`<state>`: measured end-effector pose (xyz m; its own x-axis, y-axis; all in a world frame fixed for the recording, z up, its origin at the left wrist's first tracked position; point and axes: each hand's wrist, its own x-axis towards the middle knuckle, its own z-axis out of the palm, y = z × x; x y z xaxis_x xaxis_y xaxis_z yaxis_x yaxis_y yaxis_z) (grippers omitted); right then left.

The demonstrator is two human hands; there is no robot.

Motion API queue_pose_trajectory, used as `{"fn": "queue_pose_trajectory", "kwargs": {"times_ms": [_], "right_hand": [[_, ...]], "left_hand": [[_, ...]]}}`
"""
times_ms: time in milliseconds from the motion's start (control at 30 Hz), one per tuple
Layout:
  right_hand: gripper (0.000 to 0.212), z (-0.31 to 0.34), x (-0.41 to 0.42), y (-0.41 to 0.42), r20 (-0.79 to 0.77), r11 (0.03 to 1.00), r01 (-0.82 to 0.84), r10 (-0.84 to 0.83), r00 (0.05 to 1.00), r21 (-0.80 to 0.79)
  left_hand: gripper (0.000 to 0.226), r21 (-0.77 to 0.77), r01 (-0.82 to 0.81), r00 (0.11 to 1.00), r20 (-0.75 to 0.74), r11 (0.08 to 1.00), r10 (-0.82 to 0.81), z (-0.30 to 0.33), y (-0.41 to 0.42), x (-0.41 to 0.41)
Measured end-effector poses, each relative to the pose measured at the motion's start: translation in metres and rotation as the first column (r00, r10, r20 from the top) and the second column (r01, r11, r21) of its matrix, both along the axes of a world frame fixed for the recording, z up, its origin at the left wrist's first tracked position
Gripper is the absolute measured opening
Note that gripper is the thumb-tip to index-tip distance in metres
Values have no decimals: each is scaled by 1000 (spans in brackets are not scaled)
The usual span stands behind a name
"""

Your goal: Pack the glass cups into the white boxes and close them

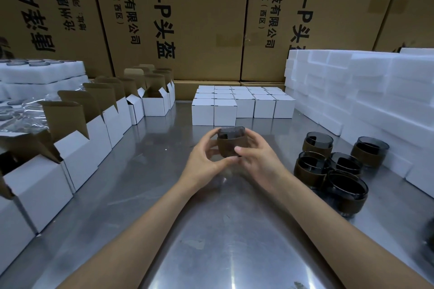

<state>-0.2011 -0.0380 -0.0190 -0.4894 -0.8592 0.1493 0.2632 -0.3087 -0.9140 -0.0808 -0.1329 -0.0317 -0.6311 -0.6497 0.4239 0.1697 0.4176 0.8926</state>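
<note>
A dark glass cup with a brown band (231, 142) is held just above the steel table (211, 230), near its middle. My left hand (204, 157) curls round its left side, and my right hand (256, 159) grips its right side with the thumb on the front. Several more dark glass cups (328, 166) stand in a cluster on the right. A row of open white boxes (77, 145) with brown flaps raised runs along the left. Closed white boxes (242, 104) sit in a block straight behind the held cup.
White foam blocks (375, 96) are stacked high along the right side. Foam trays with cups and plastic wrap (35, 82) lie at the far left. Large brown cartons (187, 19) form a wall at the back.
</note>
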Motion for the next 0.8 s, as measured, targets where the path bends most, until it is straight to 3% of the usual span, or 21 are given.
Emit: {"fn": "queue_pose_trajectory", "kwargs": {"times_ms": [133, 267, 533, 667, 733, 800], "right_hand": [[62, -4, 0, 3, -472, 991, 104, -52, 880, 84], [65, -7, 5, 0, -617, 989, 119, -36, 786, 93], [62, -12, 6, -9, -577, 972, 133, 2, 817, 192], [47, -10, 9, -10, -481, 978, 107, -8, 877, 179], [39, -7, 8, -11, -377, 974, 138, -61, 924, 181], [25, -4, 6, -13, -289, 955, 215, -151, 945, 206]], "left_hand": [[74, -187, -81, 993, 70, 979, 95, -2, -1, 1], [76, -259, -76, 982, 146, 963, 117, -5, -4, 0], [79, -254, -57, 938, 317, 966, 139, -10, -8, 2], [82, -243, -77, 917, 363, 967, 165, -7, -6, 4], [86, -178, -75, 918, 371, 981, 138, -4, -4, 5], [78, -50, -135, 952, 271, 990, 144, -2, -9, 6]]}}
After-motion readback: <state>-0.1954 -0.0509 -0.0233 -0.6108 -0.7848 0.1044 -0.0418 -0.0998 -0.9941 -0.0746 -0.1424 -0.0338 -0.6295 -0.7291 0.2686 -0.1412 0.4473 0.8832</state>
